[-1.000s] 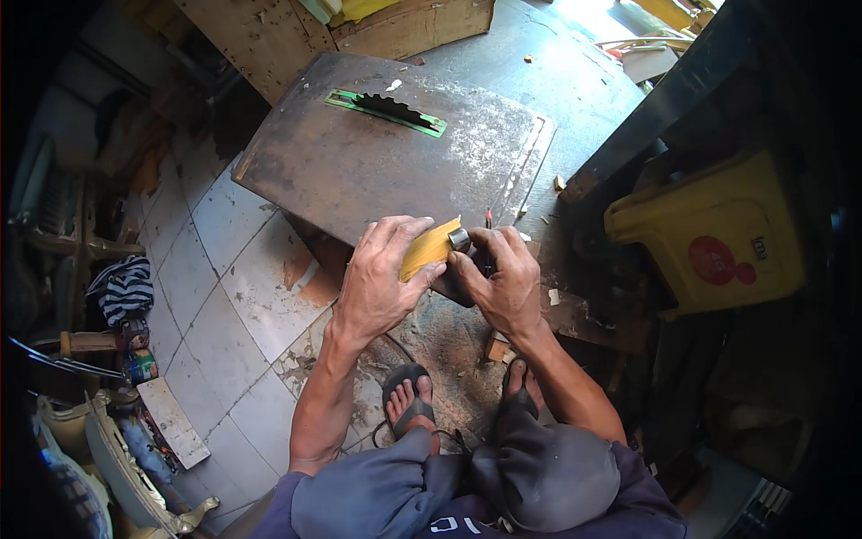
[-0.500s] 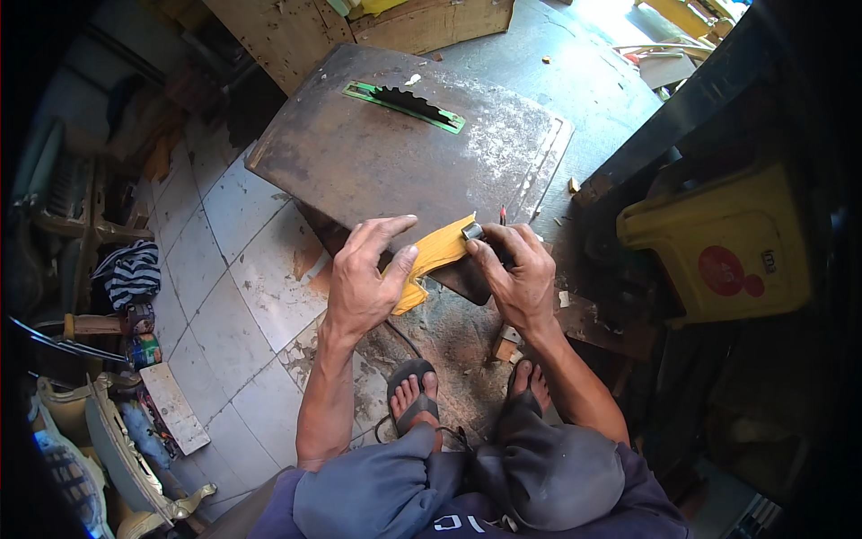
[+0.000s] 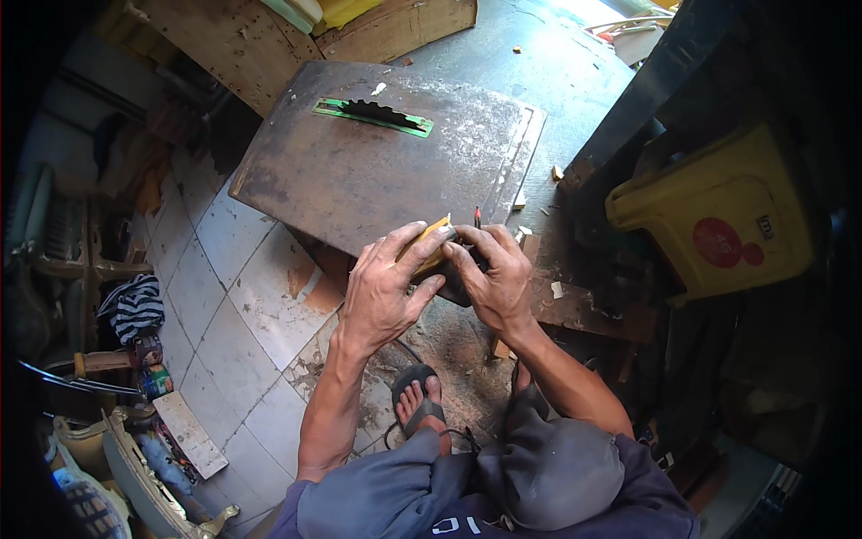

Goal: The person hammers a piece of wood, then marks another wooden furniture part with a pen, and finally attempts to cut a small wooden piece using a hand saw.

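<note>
The left hand (image 3: 382,283) pinches the yellow piece (image 3: 438,224) under its fingers. The right hand (image 3: 496,277) bends its fingers beside one end; I cannot tell what they pinch.

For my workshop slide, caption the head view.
Left hand gripping a yellow piece, right hand alongside, a toothed table-saw blade beyond.

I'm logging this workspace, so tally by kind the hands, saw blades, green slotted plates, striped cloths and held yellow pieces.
Hands (left hand, right hand): 2
Saw blade: 1
Green slotted plate: 1
Striped cloth: 1
Held yellow piece: 1
Total: 6
</note>
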{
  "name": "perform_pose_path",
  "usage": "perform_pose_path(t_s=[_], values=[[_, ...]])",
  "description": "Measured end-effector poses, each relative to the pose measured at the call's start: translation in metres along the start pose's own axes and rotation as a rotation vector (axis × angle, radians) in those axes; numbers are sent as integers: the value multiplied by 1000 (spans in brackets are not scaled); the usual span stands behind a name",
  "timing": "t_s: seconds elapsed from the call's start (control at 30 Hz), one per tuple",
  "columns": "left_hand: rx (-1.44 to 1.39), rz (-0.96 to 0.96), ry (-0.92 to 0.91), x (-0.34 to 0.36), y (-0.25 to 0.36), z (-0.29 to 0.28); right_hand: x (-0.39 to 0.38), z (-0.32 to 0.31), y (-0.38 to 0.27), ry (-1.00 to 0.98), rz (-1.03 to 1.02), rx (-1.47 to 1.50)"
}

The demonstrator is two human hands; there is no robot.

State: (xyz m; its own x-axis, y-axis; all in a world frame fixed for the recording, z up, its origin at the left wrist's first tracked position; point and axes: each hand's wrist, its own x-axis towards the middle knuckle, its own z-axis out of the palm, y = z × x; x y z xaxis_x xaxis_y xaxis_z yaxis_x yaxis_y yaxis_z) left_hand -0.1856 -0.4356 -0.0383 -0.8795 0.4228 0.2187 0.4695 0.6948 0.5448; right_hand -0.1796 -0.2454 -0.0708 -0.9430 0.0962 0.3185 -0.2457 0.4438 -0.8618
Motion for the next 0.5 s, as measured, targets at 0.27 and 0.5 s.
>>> perform_pose_path(t_s=[0.27,0.5], values=[[-8,-13,23,0,1,4,-1,3,4,21,-13,-3],[1,-16,52,2,2,8,-1,1,7,12,-16,3]])
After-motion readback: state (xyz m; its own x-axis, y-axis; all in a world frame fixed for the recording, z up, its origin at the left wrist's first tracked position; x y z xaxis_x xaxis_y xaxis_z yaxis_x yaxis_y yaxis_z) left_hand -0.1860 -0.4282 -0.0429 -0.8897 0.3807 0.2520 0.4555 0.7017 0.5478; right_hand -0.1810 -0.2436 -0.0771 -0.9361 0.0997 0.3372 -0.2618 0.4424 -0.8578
